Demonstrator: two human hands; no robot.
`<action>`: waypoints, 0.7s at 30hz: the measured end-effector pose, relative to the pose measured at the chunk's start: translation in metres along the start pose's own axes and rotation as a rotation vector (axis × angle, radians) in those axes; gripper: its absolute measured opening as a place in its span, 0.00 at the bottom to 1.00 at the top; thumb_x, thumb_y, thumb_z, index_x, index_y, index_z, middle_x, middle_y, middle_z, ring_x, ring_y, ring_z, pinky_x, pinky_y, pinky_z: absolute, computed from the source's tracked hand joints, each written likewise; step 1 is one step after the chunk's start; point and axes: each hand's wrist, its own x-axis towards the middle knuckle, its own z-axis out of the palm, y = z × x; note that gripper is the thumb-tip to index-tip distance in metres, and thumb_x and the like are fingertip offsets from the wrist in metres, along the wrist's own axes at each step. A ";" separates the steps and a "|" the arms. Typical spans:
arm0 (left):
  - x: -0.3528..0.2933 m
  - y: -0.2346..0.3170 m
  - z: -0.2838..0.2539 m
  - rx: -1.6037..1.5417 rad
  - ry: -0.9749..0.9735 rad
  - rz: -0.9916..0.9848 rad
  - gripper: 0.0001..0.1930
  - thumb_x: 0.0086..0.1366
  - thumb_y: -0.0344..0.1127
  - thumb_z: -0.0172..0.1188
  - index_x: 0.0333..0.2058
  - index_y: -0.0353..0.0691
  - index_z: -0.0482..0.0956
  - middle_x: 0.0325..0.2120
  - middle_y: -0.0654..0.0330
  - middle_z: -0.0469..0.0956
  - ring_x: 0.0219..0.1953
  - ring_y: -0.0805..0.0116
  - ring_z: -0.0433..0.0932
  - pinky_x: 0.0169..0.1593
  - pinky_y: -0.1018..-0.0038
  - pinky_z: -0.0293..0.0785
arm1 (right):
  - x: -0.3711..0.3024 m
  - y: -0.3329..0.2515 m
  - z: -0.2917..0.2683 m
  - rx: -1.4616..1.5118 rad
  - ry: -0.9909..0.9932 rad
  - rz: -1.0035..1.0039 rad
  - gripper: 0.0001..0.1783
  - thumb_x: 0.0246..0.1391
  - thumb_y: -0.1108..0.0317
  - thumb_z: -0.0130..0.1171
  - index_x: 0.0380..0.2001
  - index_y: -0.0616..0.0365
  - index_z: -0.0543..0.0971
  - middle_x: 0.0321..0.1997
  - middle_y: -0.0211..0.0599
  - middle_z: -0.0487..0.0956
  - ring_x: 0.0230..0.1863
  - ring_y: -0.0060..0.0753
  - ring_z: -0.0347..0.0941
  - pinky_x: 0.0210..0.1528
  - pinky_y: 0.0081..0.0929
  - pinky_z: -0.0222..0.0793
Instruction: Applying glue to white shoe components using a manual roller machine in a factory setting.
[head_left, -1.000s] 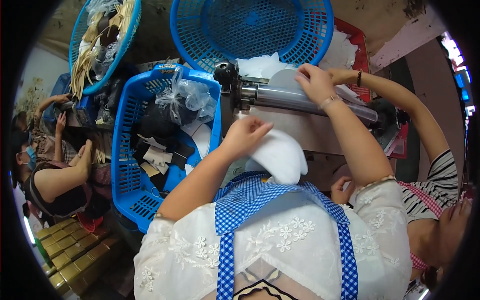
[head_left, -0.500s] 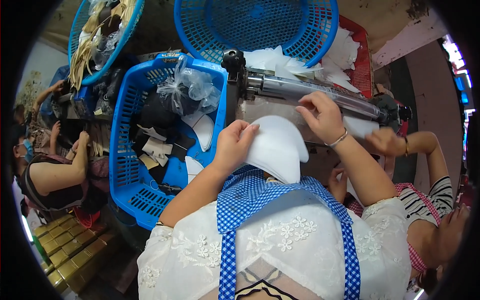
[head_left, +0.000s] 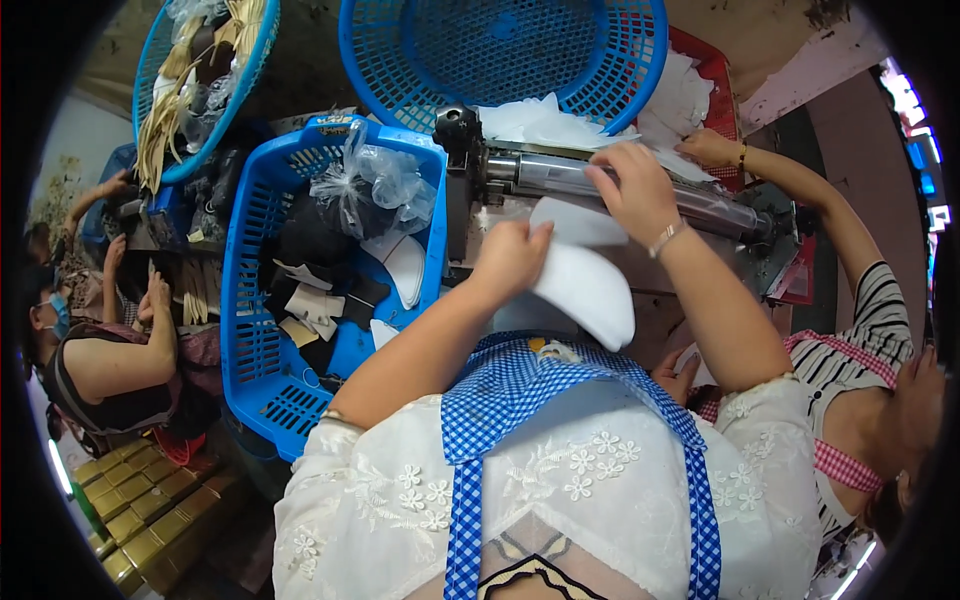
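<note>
My left hand (head_left: 512,262) is closed on a stack of white curved cut-out pieces (head_left: 588,292), gripped at its left edge above my apron. One more white piece (head_left: 578,222) lies flat just beyond the stack, against the machine's front plate and between my hands; whether my left thumb touches it, I cannot tell. My right hand (head_left: 642,198) is raised over the shiny metal roller (head_left: 548,174), its fingers curved and apart with nothing visible in them.
Left of the machine stands a blue crate (head_left: 236,300) holding plastic bags, dark scraps and white pieces. Beyond the roller are loose white pieces (head_left: 530,122), a round blue basket (head_left: 355,60) and a red basket (head_left: 722,80). A co-worker's arm (head_left: 800,180) reaches in from the right.
The stack in my left hand has turned and shifted right, and one white piece now shows apart near the roller. My right hand moved slightly up and left. The co-worker's hand went to the red basket.
</note>
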 end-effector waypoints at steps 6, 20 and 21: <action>0.020 0.000 -0.004 -0.107 -0.026 0.006 0.21 0.55 0.49 0.62 0.26 0.31 0.79 0.22 0.45 0.78 0.29 0.50 0.79 0.35 0.62 0.74 | 0.026 0.045 0.033 0.140 -0.390 0.412 0.07 0.50 0.65 0.56 0.26 0.57 0.77 0.29 0.43 0.75 0.33 0.46 0.72 0.36 0.40 0.68; -0.024 -0.025 -0.020 0.045 0.102 0.039 0.19 0.60 0.45 0.58 0.22 0.32 0.76 0.18 0.47 0.75 0.21 0.55 0.76 0.28 0.64 0.71 | -0.017 -0.006 -0.008 0.040 -0.067 -0.189 0.10 0.47 0.64 0.57 0.30 0.59 0.76 0.33 0.40 0.73 0.36 0.43 0.70 0.37 0.35 0.67; -0.013 -0.019 -0.013 0.125 0.132 0.084 0.23 0.60 0.48 0.58 0.18 0.32 0.74 0.15 0.49 0.74 0.19 0.58 0.75 0.26 0.65 0.70 | -0.008 -0.002 0.000 0.039 -0.065 -0.193 0.10 0.47 0.64 0.57 0.30 0.59 0.76 0.33 0.40 0.73 0.36 0.43 0.70 0.37 0.35 0.67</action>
